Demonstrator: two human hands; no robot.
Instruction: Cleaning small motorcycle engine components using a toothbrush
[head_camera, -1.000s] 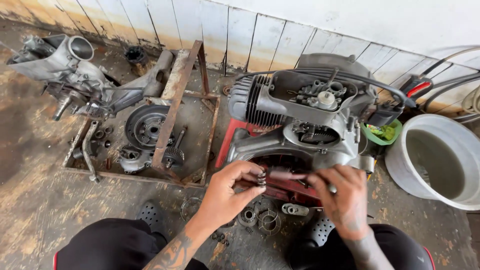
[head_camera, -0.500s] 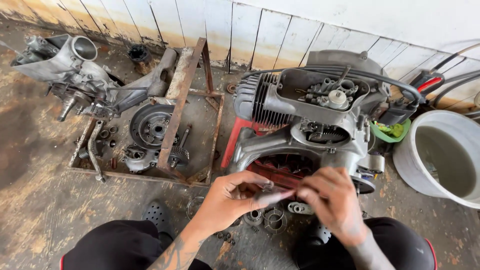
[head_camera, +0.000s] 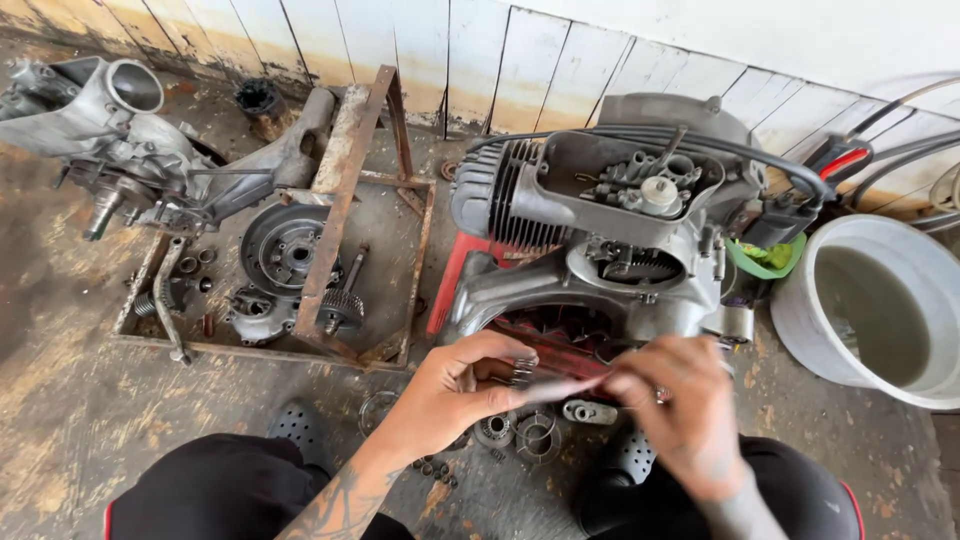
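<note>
Stained concrete floor (head_camera: 70, 420): engine (head_camera: 600, 230) on red stand, rusty tray (head_camera: 410, 290) w/ parts, white bucket (head_camera: 870, 310), loose bearings (head_camera: 520, 432).

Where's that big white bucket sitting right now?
In the head view, the white bucket stands on the floor at the far right, beside the engine, with a small green bowl wedged between them.

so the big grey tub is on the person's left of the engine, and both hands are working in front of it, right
Not quite. The head view shows the grey tub on the person's right of the engine, not the left. Both the left hand and right hand are indeed in front of it.
</note>
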